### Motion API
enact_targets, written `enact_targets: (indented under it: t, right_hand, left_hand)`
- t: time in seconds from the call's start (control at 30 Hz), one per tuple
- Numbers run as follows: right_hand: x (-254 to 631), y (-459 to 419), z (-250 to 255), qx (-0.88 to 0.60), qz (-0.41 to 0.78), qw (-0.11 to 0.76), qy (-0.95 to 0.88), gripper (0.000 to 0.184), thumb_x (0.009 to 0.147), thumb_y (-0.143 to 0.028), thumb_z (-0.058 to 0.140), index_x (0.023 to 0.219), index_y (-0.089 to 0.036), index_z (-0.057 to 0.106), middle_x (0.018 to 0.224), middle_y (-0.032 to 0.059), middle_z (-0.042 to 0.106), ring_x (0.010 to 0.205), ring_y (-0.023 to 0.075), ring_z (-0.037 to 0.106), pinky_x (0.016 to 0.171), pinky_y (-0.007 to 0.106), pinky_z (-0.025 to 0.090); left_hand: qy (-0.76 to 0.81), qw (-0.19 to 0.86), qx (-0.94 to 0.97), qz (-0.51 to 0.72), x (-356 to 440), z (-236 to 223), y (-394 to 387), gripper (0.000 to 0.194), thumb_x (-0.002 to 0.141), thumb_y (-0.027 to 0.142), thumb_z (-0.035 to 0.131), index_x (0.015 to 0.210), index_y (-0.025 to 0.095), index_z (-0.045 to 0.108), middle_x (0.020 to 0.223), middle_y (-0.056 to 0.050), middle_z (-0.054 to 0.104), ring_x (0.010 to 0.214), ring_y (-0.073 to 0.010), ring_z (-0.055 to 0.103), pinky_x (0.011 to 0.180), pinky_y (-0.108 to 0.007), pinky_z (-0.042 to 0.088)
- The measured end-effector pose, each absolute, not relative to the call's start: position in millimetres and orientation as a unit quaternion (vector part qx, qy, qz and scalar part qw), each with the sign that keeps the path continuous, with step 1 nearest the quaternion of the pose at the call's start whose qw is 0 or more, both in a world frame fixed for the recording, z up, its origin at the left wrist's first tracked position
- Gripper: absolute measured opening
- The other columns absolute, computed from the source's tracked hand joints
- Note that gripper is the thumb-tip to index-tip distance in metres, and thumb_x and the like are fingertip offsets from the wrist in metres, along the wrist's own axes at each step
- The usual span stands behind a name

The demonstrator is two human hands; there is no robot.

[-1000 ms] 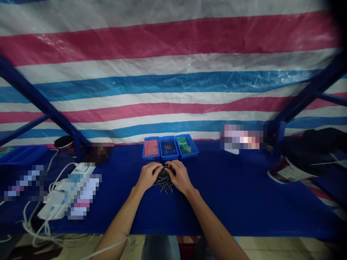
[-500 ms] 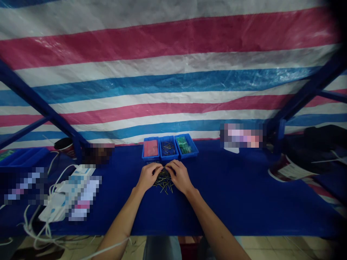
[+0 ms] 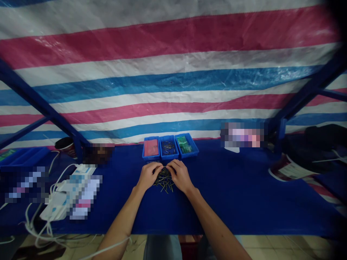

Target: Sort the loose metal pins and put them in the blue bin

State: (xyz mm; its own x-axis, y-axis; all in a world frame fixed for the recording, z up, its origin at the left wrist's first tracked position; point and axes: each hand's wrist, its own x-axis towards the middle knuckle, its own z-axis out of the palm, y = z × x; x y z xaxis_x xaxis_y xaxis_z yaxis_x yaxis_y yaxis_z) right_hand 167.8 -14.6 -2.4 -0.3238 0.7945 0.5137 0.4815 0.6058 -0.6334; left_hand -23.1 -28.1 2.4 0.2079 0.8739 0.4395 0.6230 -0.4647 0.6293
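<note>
A loose pile of thin, dark-gold metal pins or screws (image 3: 164,181) lies on the blue table; their exact kind is too small to tell. My left hand (image 3: 148,175) is at the pile's left edge, thumb and fingertips closed in a pinch. Opposite it, my right hand (image 3: 179,174) has its fingers curled and pinched at the right edge. The fingertips of both hands almost meet over the far side of the pile. Whatever they pinch is hidden or too small to make out.
Behind my hands stand three small blue bins: one with a pink packet (image 3: 151,147), a middle bin (image 3: 168,156) with thin metal pieces, and one with green packets (image 3: 184,144). A white power strip (image 3: 58,206) with cables lies left. A dark red tub (image 3: 287,169) sits right.
</note>
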Motion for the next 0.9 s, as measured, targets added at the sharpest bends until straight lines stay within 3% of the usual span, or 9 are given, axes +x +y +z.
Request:
enact_targets:
  t: [0.33,0.47,0.53,0.9]
  right_hand:
    - [168.1,-15.0,-0.3,-0.419,0.176,0.404,-0.794,0.023,0.102,-0.024,0.046,0.083,-0.021,0.059,0.084,0.003,0.063,0.082,0.0183,0.057,0.078,0.032,0.039]
    - [168.4,-16.3,0.4,-0.408,0.203,0.414,-0.788,0.01,0.099,-0.027,0.054,0.104,-0.022,0.06,0.089,0.0027,0.064,0.082,0.0182,0.058,0.077,0.031,0.042]
    - [168.2,-16.6,0.0,-0.399,0.213,0.416,-0.789,0.017,0.097,-0.026,0.057,0.114,-0.023,0.059,0.093,0.0031,0.064,0.083,0.0185,0.059,0.077,0.03,0.044]
    - [167.7,-15.3,-2.1,-0.397,0.225,0.419,-0.785,0.016,0.1,-0.021,0.048,0.097,-0.024,0.064,0.094,0.0037,0.065,0.086,0.018,0.062,0.08,0.029,0.047]
  left_hand:
    - [0.487,0.173,0.759,0.396,-23.8,1.6,-26.8,0.018,0.098,0.026,0.054,0.093,0.02,0.07,0.087,-0.004,0.073,0.078,-0.0159,0.067,0.077,-0.027,0.049]
    - [0.497,0.176,0.752,0.397,-25.4,1.6,-26.8,0.018,0.098,0.026,0.054,0.092,0.019,0.07,0.082,-0.003,0.072,0.074,-0.0152,0.066,0.073,-0.025,0.049]
    - [0.5,0.177,0.751,0.393,-25.8,1.7,-27.0,0.018,0.098,0.026,0.054,0.092,0.019,0.069,0.082,-0.003,0.072,0.074,-0.015,0.066,0.073,-0.025,0.048]
    - [0.495,0.169,0.761,0.384,-24.7,2.0,-27.2,0.023,0.099,0.031,0.052,0.093,0.019,0.07,0.087,-0.005,0.073,0.08,-0.0163,0.068,0.076,-0.026,0.05]
